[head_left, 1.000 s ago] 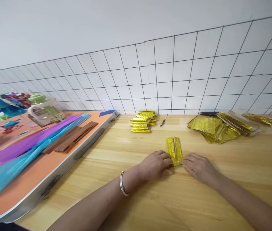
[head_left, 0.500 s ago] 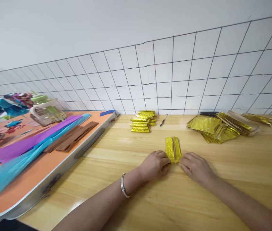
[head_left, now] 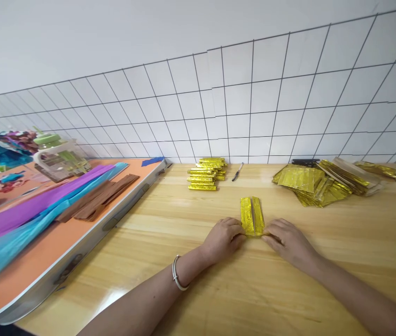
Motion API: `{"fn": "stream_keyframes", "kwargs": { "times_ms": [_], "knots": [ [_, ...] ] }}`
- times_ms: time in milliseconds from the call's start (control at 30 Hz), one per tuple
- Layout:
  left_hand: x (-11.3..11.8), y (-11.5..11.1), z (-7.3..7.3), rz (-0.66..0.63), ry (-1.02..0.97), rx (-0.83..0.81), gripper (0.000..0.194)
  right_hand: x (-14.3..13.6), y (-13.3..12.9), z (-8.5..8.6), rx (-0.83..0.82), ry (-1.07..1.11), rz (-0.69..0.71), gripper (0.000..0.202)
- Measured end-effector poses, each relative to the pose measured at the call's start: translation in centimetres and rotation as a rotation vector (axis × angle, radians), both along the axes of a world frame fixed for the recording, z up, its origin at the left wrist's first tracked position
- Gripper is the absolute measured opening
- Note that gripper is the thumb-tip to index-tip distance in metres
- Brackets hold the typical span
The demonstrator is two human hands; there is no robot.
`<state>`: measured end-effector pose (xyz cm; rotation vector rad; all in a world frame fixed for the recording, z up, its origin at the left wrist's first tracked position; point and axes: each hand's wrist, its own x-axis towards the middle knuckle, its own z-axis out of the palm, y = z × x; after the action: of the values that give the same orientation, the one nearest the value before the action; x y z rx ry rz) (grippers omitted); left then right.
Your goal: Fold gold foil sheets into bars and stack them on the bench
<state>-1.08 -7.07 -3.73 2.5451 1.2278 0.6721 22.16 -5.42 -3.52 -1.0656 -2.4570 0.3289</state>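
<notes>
A gold foil sheet (head_left: 247,215) lies on the wooden table, its two sides folded inward with a narrow slit between them. My left hand (head_left: 224,239) pinches its near left corner, and a silver bangle circles that wrist. At the near right corner, my right hand (head_left: 287,242) has its fingers closed on the same sheet. Beyond the hands is a pile of narrow folded gold strips (head_left: 203,178). A pen (head_left: 237,172) lies just right of that pile. Flat gold foil sheets (head_left: 301,180) are heaped farther right.
On the left, an orange-topped board (head_left: 89,233) with a raised edge carries purple paper (head_left: 44,198), blue paper and brown strips (head_left: 96,198). A green-lidded bottle (head_left: 49,140) stands at its back. The gridded white wall (head_left: 233,102) borders the table.
The view has shifted slightly. Both hands remain at the sheet's near corners, with the fingers slightly moved. The gold sheet's folded shape looks nearly the same.
</notes>
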Motion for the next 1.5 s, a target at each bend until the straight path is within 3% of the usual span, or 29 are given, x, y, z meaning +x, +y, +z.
{"fn": "stream_keyframes", "kwargs": {
  "times_ms": [467,833,1200,1500],
  "knots": [
    [0.9,0.8,-0.9,0.163,-0.114,-0.069,0.013,-1.0,0.5,-0.5,-0.024,0.032,-0.087,0.013],
    [0.4,1.4,-0.9,0.076,-0.204,-0.090,0.012,-0.3,1.2,-1.0,-0.147,0.176,-0.074,0.010],
    [0.9,1.3,-1.5,0.175,-0.215,-0.062,0.010,-1.1,0.9,-1.2,-0.084,0.063,-0.150,0.008],
    [0.9,1.4,-1.3,0.158,-0.187,-0.065,0.011,-0.4,1.3,-1.2,-0.155,0.190,-0.085,0.006]
  ]
}}
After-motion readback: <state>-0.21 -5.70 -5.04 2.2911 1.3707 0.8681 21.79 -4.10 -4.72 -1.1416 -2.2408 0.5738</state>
